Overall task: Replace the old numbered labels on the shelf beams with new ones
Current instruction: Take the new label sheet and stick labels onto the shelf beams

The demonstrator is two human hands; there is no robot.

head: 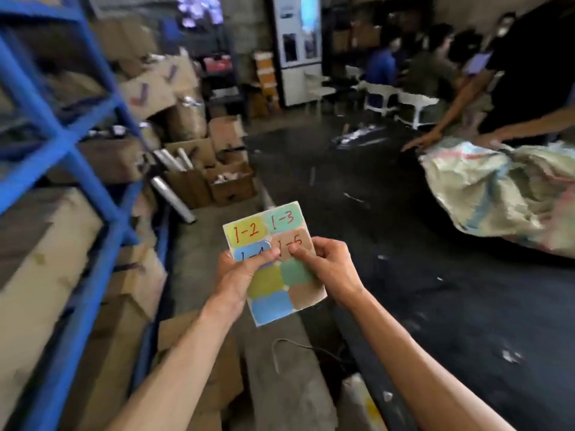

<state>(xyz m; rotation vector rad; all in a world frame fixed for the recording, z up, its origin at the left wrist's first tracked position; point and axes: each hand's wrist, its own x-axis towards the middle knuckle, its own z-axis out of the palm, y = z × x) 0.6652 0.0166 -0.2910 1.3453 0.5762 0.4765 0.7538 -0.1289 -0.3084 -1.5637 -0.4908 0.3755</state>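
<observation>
I hold a label sheet (273, 262) in front of me, a white card covered with coloured stickers. Its upper stickers carry red handwritten numbers: 1-2 on yellow, 1-3 on green, a partly hidden one on blue and 1-5 on brown. The lower stickers are blank. My left hand (239, 272) grips the sheet's left edge, thumb across the blue sticker. My right hand (323, 265) pinches the sheet at the brown sticker with thumb and forefinger. The blue shelf beams (62, 141) rise at the left; no old labels show on them from here.
The blue rack holds cardboard boxes (40, 256). More open boxes (217, 175) and foil rolls stand on the floor ahead. At the right a person bends over a large woven sack (497, 188). Other people sit at the back near white stools (413, 107).
</observation>
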